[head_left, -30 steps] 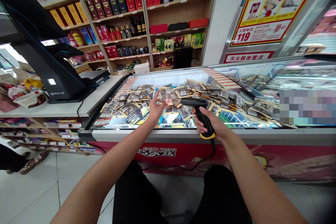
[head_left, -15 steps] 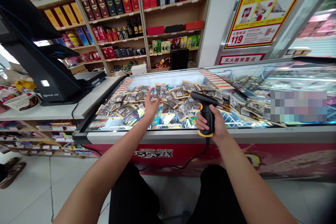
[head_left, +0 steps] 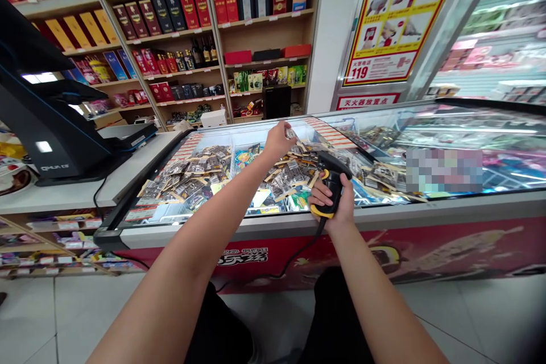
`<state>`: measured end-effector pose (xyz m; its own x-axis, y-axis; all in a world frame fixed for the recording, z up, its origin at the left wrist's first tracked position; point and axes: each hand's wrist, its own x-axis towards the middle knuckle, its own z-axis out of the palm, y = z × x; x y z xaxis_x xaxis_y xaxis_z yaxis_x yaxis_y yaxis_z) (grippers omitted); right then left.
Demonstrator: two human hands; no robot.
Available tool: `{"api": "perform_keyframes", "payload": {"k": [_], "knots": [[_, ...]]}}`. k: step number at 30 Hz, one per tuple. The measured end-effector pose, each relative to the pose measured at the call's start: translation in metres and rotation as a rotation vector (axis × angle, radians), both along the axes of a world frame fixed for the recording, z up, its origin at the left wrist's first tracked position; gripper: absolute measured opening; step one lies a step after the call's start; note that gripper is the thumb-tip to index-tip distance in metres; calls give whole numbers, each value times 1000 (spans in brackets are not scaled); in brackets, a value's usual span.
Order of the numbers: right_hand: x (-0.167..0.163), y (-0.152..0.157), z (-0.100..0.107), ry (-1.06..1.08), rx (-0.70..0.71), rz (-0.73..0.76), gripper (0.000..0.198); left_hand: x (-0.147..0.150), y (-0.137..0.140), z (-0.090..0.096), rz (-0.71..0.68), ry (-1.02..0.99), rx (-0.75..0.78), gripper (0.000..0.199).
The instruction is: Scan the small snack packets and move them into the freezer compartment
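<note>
My right hand [head_left: 335,200] is wrapped around a black and yellow barcode scanner [head_left: 331,182], its cable hanging down over the freezer front. My left hand [head_left: 279,141] reaches to the far side of the freezer top, fingers curled and closed at the tips. A small pale, shiny bit shows by those fingertips, but I cannot make out what it is. Many flat packets [head_left: 294,176] with dark contents and tan edges lie in loose heaps over the glass top around both hands. Another heap of packets [head_left: 191,170] lies to the left.
The chest freezer [head_left: 170,238] has a grey rim and red front. At left, a black scale or till [head_left: 77,142] stands on a white counter [head_left: 145,165]. Behind are shelves of boxes [head_left: 187,8] and a fire notice [head_left: 384,23]. One area on the right is blurred out.
My left hand has moved right and farther away, its fingers now closed together; blue goods show where it was. The scanner is tilted more in my right hand. The view has swung right.
</note>
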<state>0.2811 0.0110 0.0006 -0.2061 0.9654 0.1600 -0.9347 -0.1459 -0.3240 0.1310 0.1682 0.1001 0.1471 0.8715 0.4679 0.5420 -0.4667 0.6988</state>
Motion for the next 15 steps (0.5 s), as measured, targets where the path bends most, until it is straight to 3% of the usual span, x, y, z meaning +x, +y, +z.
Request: {"api": "perform_keyframes", "payload": {"k": [3,6,11,15], "knots": [[-2,1,1,3,-14,6,32,-1,1,-3,4,328,-4,33],[-3,2,3,5,-22,7,30,-4,-4,-4,22,520,-1,36],[-4,3,5,2,-33,5,29,-12,-20,-3,34,538,82,48],[-3,2,4,4,-16,26,30,-43,-27,-8,125,534,104,51]]}}
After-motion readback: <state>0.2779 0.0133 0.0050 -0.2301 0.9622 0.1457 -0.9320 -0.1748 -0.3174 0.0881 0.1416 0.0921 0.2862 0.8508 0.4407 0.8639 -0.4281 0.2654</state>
